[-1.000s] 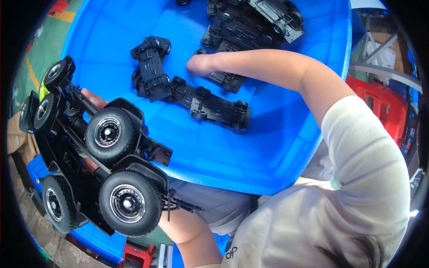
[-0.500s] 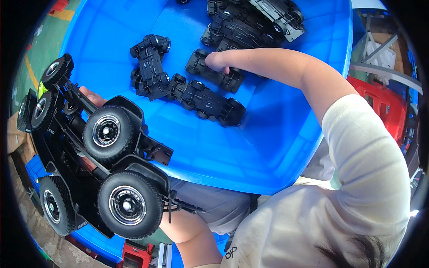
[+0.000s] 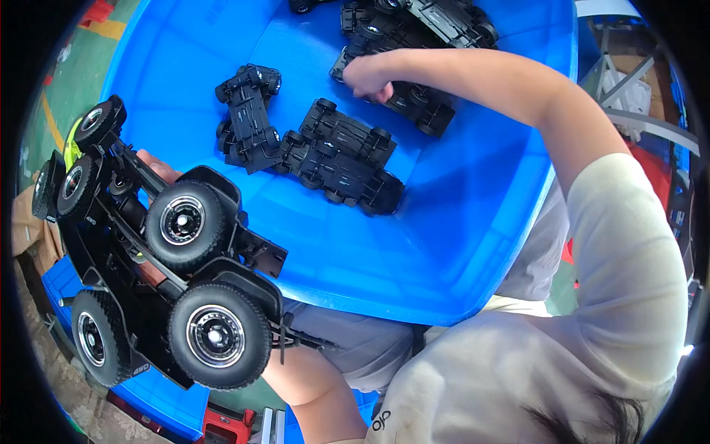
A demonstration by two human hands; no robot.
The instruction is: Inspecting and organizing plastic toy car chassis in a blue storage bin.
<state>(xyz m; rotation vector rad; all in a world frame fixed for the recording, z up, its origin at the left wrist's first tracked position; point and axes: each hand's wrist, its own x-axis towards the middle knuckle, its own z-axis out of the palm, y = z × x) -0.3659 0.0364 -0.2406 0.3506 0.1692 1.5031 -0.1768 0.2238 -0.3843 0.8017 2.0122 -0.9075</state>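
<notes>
On the left, my left hand (image 3: 157, 166) grips black toy car chassis (image 3: 159, 285) with chunky tyres and chrome hubs. They overlap, so I cannot tell how many there are, and they cover most of that hand. Deep in the blue bin (image 3: 444, 270), my right hand (image 3: 369, 77) has its fingers curled on the end of another toy car chassis (image 3: 421, 109). Below that hand, a chassis (image 3: 347, 132) lies against a second one (image 3: 347, 177), undersides up. To their left is a chassis pile (image 3: 251, 111).
More upturned chassis (image 3: 451, 21) are heaped at the bin's far end, one of them greyer. A grey metal frame (image 3: 636, 81) and red parts (image 3: 651, 166) stand beyond the right rim. At lower left are a blue container (image 3: 166, 396) and a red part (image 3: 229, 425).
My right hand has left one chassis and moved farther up the bin to another. The chassis it left lies against its neighbour. My left hand still holds its chassis, almost unmoved.
</notes>
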